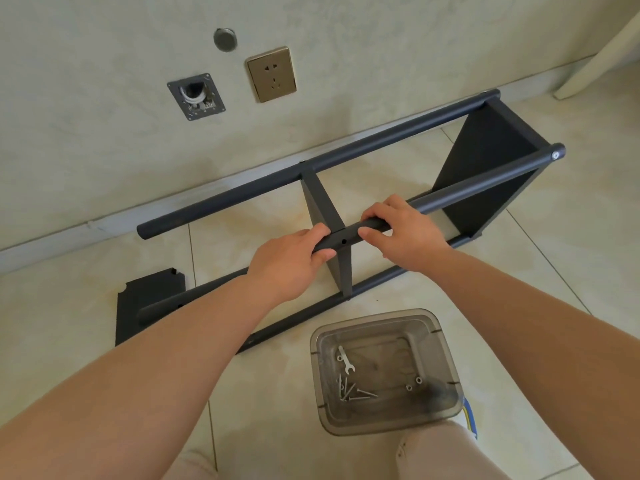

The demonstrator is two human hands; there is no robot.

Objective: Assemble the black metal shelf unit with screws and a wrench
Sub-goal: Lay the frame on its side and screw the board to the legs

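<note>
On the tiled floor (pixel 571 271) by the wall, the half-built black metal shelf unit (pixel 485 174) lies on its side, and both hands curl round its upper front tube (pixel 450 194): the left hand (pixel 287 261) and right hand (pixel 405 233) each have a closed grip on either side of a bare screw hole (pixel 344 241) above the middle shelf panel (pixel 323 199). A loose black panel (pixel 145 303) lies flat to the left. Just in front, a clear plastic bin (pixel 384 372) holds the small wrench (pixel 345 360), several screws (pixel 353 393) and nuts (pixel 414 383).

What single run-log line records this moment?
left hand: grips black metal tube | right hand: grips tube | screw hole: empty | small silver wrench: in clear plastic tub
</note>
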